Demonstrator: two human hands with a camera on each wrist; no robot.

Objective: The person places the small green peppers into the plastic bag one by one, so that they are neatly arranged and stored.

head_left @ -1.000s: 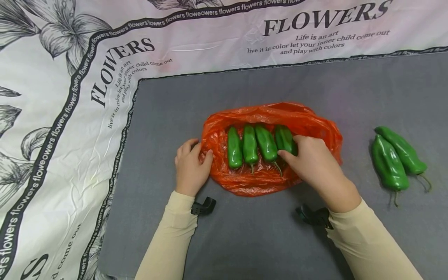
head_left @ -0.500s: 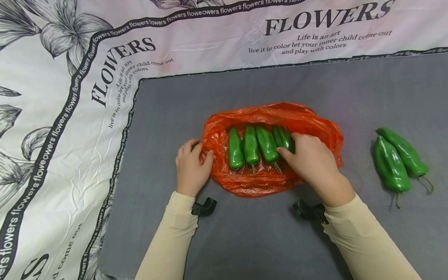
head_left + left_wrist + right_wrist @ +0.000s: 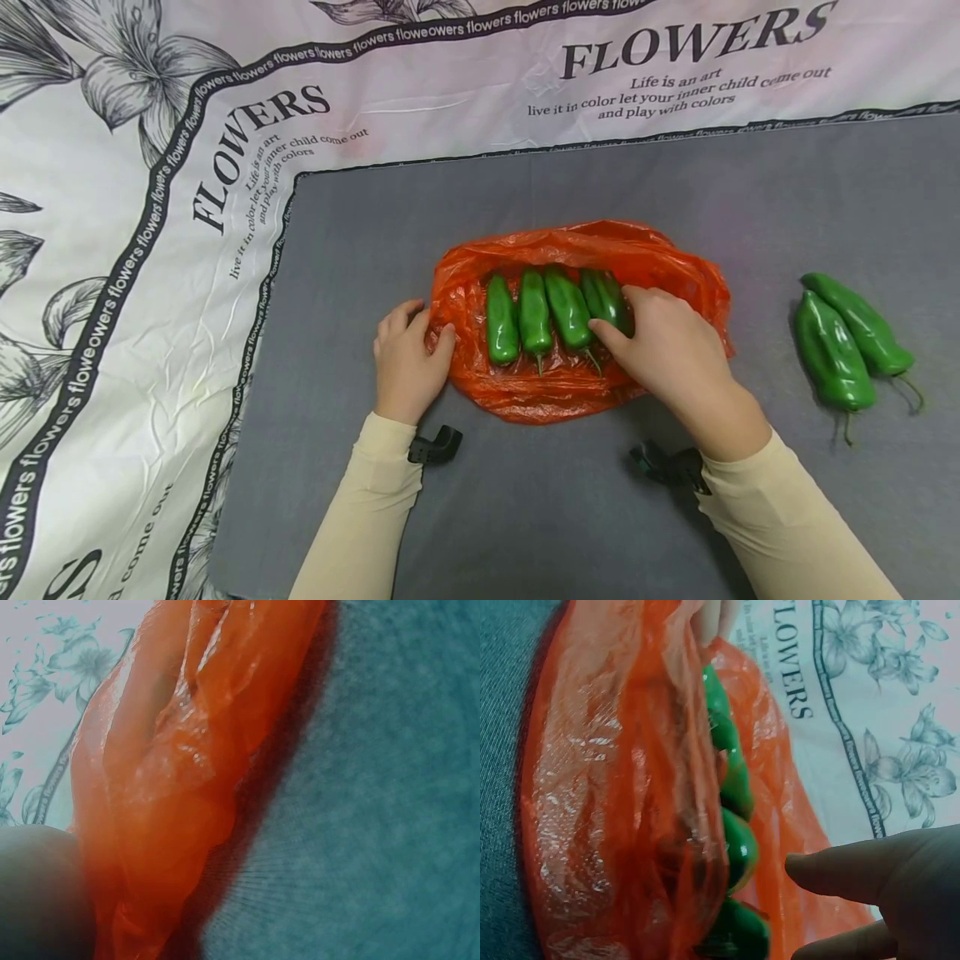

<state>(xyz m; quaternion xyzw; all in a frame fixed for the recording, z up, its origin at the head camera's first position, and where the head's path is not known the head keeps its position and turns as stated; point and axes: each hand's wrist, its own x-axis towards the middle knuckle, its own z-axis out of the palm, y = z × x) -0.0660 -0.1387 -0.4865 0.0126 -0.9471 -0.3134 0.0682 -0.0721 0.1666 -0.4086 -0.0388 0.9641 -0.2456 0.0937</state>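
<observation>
White cloth [image 3: 465, 108], printed with line-drawn flowers and black lettering, borders a smooth grey surface [image 3: 510, 525] on the left and far sides. At centre, the left hand [image 3: 411, 362] pinches the left edge of an orange plastic bag [image 3: 532, 398], inside which four green peppers [image 3: 534, 312] lie side by side, the right hand [image 3: 675, 354] spread over the rightmost, contact indeterminable. Farther right, two green peppers [image 3: 836, 354] rest together on the grey.

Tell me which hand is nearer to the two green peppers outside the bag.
Right. The right hand is over the red plastic bag, left of the two green peppers; the left hand touches its left end.
</observation>
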